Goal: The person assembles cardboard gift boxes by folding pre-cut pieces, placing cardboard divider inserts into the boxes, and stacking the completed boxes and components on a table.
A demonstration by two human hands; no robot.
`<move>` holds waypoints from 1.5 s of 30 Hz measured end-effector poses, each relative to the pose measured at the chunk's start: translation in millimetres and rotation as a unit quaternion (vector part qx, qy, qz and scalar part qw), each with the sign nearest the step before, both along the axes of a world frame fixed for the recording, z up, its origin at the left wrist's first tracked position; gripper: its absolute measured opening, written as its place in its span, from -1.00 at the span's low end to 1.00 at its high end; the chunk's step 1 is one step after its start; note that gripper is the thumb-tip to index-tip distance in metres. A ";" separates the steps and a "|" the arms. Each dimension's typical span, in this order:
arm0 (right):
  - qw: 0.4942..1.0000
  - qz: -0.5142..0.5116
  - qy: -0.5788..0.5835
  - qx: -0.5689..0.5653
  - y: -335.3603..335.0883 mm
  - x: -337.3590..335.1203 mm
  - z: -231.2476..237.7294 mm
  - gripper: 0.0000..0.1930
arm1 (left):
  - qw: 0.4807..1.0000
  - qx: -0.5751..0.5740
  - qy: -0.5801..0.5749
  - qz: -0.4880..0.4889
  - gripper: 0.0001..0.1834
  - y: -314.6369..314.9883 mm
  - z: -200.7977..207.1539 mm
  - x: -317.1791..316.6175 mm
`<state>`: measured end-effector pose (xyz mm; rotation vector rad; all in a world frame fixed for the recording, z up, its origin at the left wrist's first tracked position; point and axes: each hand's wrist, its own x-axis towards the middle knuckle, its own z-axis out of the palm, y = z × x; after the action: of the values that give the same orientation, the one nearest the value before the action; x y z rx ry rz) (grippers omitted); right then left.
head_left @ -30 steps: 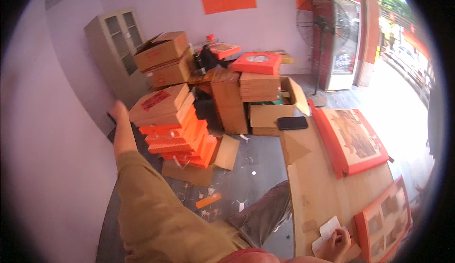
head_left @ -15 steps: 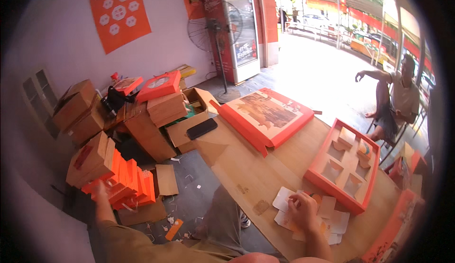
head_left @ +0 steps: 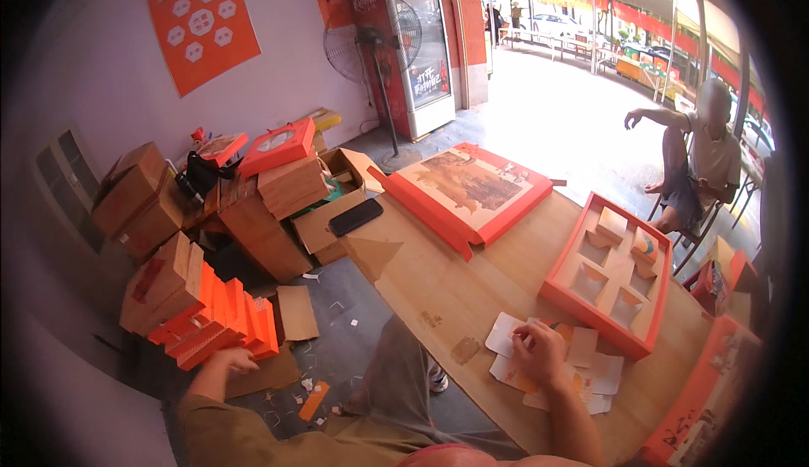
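At lower left, my left hand [head_left: 226, 364] is beside the lower front of a leaning stack of orange boxes [head_left: 221, 320]. Its fingers are drawn together; anything small between them cannot be made out. Over the table, my right hand [head_left: 539, 351] rests above flat white-and-orange card pieces [head_left: 600, 376], its fingers bent and pinched near their left part. What the pinch holds is hidden. Just beyond stands a red-edged box tray [head_left: 552, 293] with square compartments; a small carton [head_left: 645, 246] with a coloured print sits in one of them.
A large red box lid [head_left: 472, 189] lies at the table's far end, near a black phone [head_left: 356, 217] on cardboard. Brown cartons [head_left: 291, 182] pile up at left. Paper scraps and an orange strip [head_left: 314, 400] litter the floor. Someone [head_left: 708, 147] sits at right. A fan [head_left: 383, 88] stands behind.
My left hand has moved down and to the right, away from the front of the orange stack. My right hand stays over the card pieces. The view has shifted slightly.
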<state>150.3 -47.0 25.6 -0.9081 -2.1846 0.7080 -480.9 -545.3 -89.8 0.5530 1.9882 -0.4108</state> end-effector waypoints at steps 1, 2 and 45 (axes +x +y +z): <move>1.000 0.000 -0.006 0.008 1.7 -0.4 -3.0 -0.92 | 0.988 0.048 0.014 -0.144 -0.24 7.7 -31.0 27.9; 1.000 0.000 -0.009 0.014 3.4 -0.4 -6.0 -0.92 | 0.952 0.093 0.056 -0.287 -0.24 14.5 -56.4 57.5; 0.999 0.032 -0.016 0.022 -0.2 10.5 -0.6 -0.85 | 0.894 0.404 0.093 -0.168 -0.27 279.7 -89.1 293.0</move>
<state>160.9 -47.2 25.0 -0.8357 -2.2565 0.6774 -187.9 -265.6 -178.9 1.4377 2.2088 0.2060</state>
